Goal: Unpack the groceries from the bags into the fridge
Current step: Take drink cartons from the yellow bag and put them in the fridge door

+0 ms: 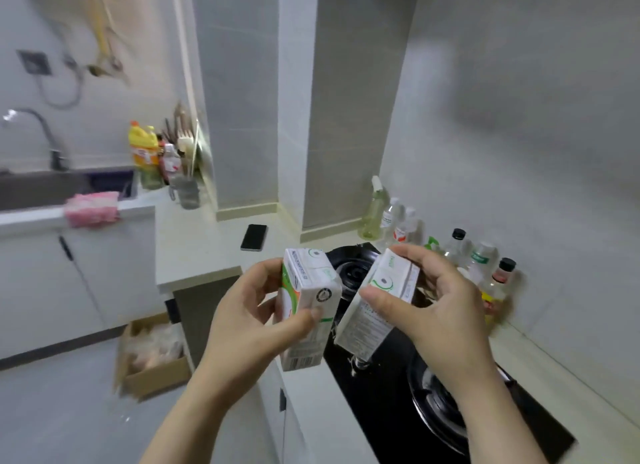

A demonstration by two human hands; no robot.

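Held an upright carton [306, 290] in curled fingers of the left hand [249, 311]; pinched a tilted carton [377, 311], at its 3 o'clock, in the right hand [440, 301], above the hob [367, 401]. Saw no fridge or bags; judged both cartons out, not yet stored.

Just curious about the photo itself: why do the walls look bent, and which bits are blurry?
Head view: the wide-angle lens bows the walls and counter edges; the faucet, pink cloth and right-side bottles smear with blur; the left carton and right carton, held in the left hand and right hand, are sharper mid-frame; lighting is dim and flat.
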